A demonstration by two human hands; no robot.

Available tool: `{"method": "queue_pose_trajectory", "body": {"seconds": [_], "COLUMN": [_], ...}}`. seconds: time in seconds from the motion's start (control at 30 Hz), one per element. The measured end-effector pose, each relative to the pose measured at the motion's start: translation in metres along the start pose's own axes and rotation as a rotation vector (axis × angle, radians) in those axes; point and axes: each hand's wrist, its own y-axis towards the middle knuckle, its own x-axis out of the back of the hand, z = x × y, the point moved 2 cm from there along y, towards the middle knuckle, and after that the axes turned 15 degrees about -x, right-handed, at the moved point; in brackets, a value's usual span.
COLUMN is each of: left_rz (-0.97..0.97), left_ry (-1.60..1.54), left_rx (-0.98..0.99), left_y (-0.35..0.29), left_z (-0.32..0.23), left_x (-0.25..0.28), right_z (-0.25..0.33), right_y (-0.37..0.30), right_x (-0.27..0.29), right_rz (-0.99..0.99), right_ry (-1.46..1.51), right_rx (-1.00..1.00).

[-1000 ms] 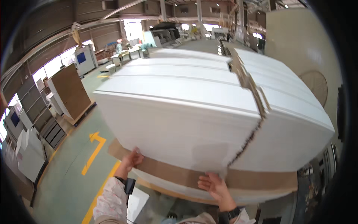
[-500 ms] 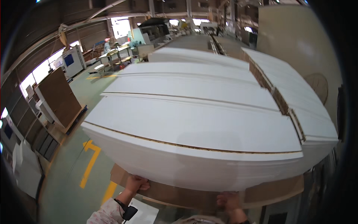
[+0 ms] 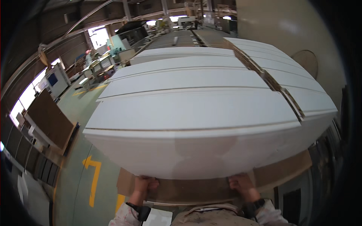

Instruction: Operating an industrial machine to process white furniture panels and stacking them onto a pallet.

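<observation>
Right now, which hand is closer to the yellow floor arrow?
Left. The left hand is at the lower edge of the white panels, right of the yellow arrow; the right hand is farther right along that edge.

Brown board, white panels stacked directly on it, green floor bearing a yellow arrow

The white panel stack blocks the way straight ahead of the left hand and right hand; open room lies between them, above the brown board. Leftward, the green floor gives passage up to the brown upright panel.
</observation>
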Motion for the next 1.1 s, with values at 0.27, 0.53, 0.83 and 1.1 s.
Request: {"method": "queue_pose_trajectory", "body": {"seconds": [0.27,0.53,0.83,1.1], "left_rz": [0.071,0.18,0.668,0.271], "left_ry": [0.292,0.101,-0.046,-0.181], "left_rx": [-0.076,0.006,0.182,0.107], "left_y": [0.065,-0.037,-0.147,-0.111], "left_z": [0.017,-0.012,0.034,0.062], "left_x": [0.015,-0.091,-0.367,-0.46], "right_z": [-0.002,0.004,0.078,0.192], "right_y": [0.043,-0.044,-0.178,-0.164], "right_x": [-0.013,0.025,0.334,0.503], "right_rz": [-0.089,-0.047,-0.441,-0.753], "right_ry": [-0.061,-0.42,0.396,0.436], "right_rx": [0.091,0.113,0.613,0.749]}}
